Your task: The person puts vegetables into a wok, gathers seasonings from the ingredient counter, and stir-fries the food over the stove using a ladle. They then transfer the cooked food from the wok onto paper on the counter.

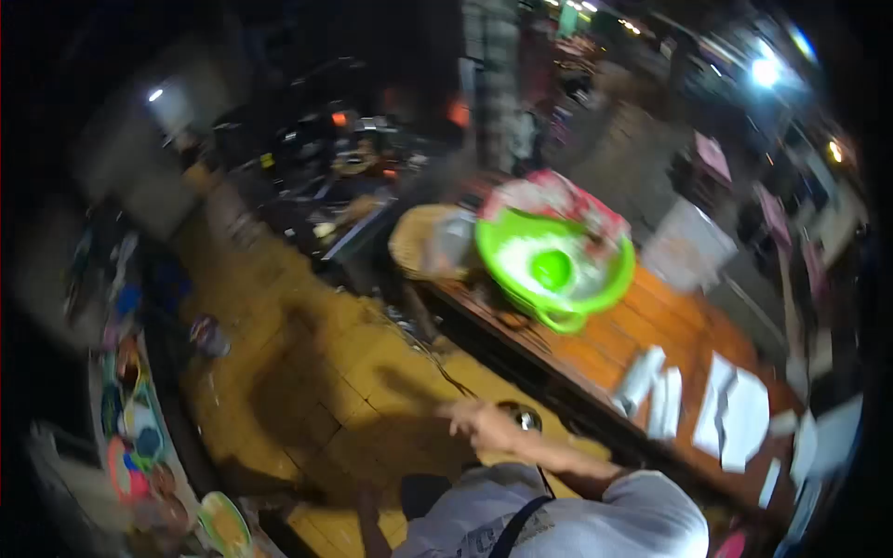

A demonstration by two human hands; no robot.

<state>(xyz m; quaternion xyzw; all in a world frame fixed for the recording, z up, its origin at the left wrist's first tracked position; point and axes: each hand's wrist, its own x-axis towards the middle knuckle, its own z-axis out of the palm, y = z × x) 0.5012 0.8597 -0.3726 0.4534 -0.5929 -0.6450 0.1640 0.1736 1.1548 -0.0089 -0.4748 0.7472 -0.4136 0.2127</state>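
My right hand (482, 426) is held out in front of my body over the yellow tiled floor, fingers loosely stretched and nothing visible in them. Close beside it, lower down, is a small round shiny metal object (523, 416). My left hand (369, 498) hangs low at my side, dark and blurred, so its fingers cannot be made out. On the wooden counter to the right rests a bright green basin (502, 256) with white powder-like material and a smaller green bowl (553, 270) inside.
Behind the basin is a red and white plastic bag (595, 212); beside it stands a woven basket (409, 244). White papers (730, 409) lie on the wooden counter (595, 349). Leftward, a shelf holds bowls and a green-rimmed dish (224, 523). A dark, cluttered cooking area (344, 158) stands ahead.
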